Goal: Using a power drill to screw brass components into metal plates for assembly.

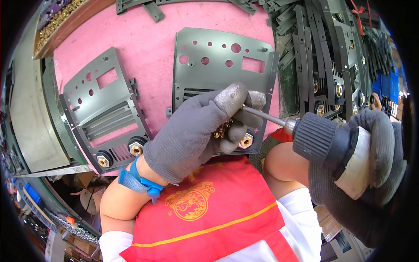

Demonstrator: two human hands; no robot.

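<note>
My left hand [190,126], in a grey knit glove, is closed around several small brass-coloured screws [223,129]. Its thumb and forefinger pinch at the tip of a screwdriver bit [266,115], where a small brass piece just shows. The bit belongs to a black power screwdriver [315,137] with white tape on its body, gripped by my gloved right hand [382,153]. Beneath my left hand lies a dark grey sheet-metal panel [211,43] with round holes and a rectangular cutout. A brass fitting with a hex nut [246,140] sits at its near edge, partly behind my fingers.
A similar panel [80,111] with two brass fittings lies at left on the pink work surface [150,56]. At the upper left stands a wooden tray [72,28] of small brass parts. Stacked metal panels [314,56] crowd the right, and loose brackets [154,11] lie at the far edge.
</note>
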